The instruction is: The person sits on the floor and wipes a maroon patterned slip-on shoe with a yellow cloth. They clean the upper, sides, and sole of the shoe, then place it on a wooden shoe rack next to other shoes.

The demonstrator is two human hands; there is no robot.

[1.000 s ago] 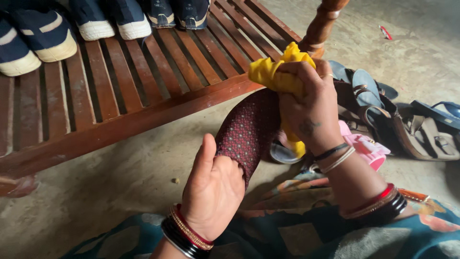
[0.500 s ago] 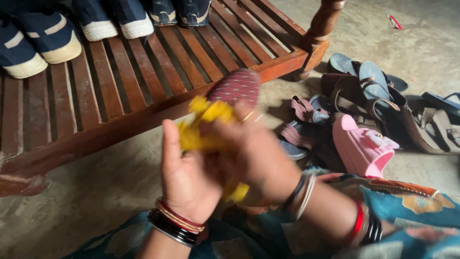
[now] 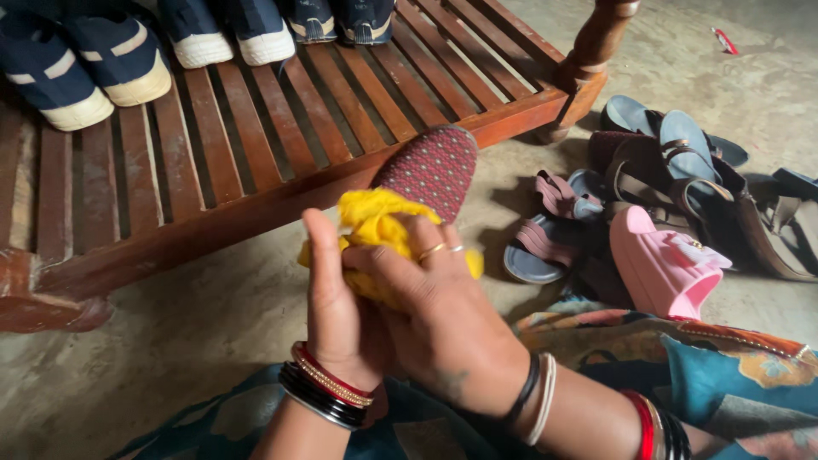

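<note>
Both hands close over a crumpled yellow cloth [image 3: 375, 223] pressed against a maroon slipper with a pale dotted pattern [image 3: 433, 169], whose toe juts out just beyond the fingers. The left hand [image 3: 336, 311] cradles slipper and cloth from below; the right hand [image 3: 439, 319], fingers [image 3: 400, 264] clenched on the cloth, has swung from the slipper's far end a second ago back across to its near part, suggesting the wiping goes on. Beyond the fingers stands a slatted red-brown wooden bench [image 3: 256, 162] bearing navy canvas shoes [image 3: 94, 64]; to their right, a pink sandal [image 3: 660, 268] among piled footwear.
</note>
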